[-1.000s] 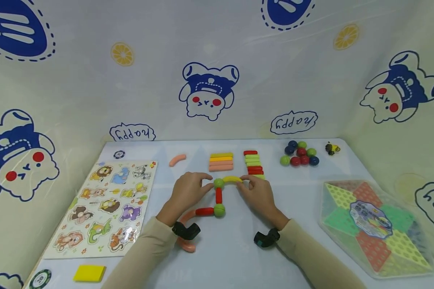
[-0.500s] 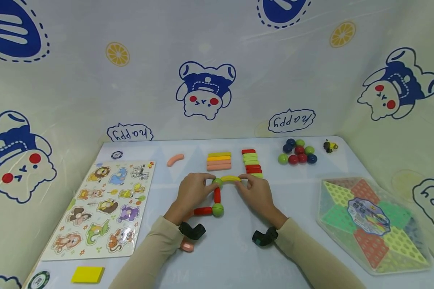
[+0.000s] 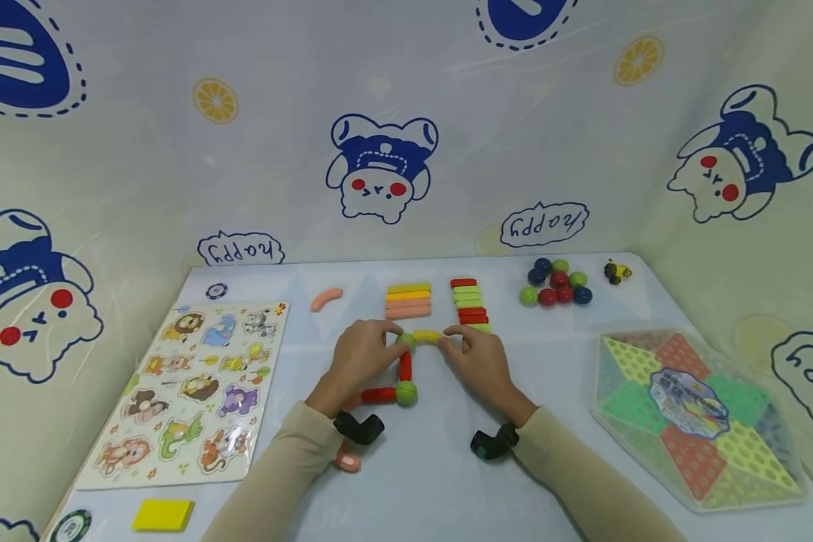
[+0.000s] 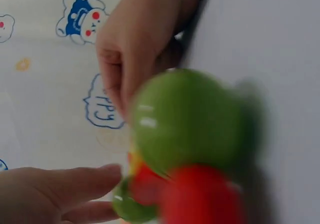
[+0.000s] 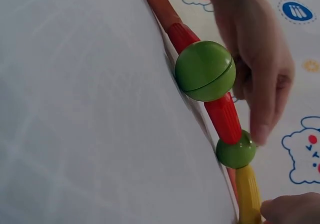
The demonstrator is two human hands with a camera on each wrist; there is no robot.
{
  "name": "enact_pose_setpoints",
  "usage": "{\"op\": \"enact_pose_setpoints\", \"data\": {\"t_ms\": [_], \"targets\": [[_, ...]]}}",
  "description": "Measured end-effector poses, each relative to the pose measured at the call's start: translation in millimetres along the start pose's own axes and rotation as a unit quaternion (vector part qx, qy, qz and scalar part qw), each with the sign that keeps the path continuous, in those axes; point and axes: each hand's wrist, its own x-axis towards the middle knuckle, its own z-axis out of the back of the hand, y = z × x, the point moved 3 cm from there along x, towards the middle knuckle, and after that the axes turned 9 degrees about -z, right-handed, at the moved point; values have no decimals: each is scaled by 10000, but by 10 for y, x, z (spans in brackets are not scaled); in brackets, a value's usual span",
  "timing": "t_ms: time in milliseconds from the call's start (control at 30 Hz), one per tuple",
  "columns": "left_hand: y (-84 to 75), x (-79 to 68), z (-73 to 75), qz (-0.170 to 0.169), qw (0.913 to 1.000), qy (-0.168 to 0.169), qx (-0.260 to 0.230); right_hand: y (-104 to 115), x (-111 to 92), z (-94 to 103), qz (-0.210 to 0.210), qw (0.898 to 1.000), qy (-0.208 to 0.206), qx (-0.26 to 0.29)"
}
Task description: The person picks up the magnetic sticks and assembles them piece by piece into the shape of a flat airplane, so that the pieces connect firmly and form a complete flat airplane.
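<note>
- Left grip (image 3: 362, 360) has shifted in since a second ago, now partly covering the far green ball (image 3: 409, 340).
- Left grip pinches that ball; right grip (image 3: 479, 365) pinches the curved yellow piece (image 3: 425, 336).
- Yellow piece touches ball, mid surface (image 3: 433, 467); red stick (image 3: 406, 367) runs to near green ball (image 3: 406, 394).
</note>
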Motion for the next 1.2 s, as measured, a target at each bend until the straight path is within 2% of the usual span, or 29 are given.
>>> {"op": "enact_pose_setpoints", "data": {"t_ms": [167, 267, 433, 600, 667, 800, 900, 1000, 1200], "targets": [[-97, 180, -65, -161, 9988, 309, 340, -25, 19, 84, -263, 9991, -115, 308], [-101, 232, -131, -130, 9977, 398, 535, -95, 111, 245, -599, 9956, -470, 551], [-70, 215, -184, 80, 9975, 350, 614, -370, 344, 542, -1325, 9801, -1355, 586], [-94, 215, -205, 7, 9972, 230, 712, -648, 482, 736, -1897, 9631, -1832, 535], [-114, 215, -218, -25, 9971, 237, 724, -727, 493, 775, -2070, 9604, -1826, 391], [-143, 199, -260, -70, 9966, 315, 752, -819, 478, 769, -2296, 9620, -1479, 65], [-154, 189, -282, -199, 9958, 303, 836, -835, 472, 754, -2266, 9652, -1302, -133], [-156, 192, -285, -329, 9951, 183, 914, -836, 482, 750, -2170, 9671, -1299, -276], [-149, 204, -269, -299, 9957, 168, 866, -848, 515, 735, -2101, 9677, -1313, -473]]}}
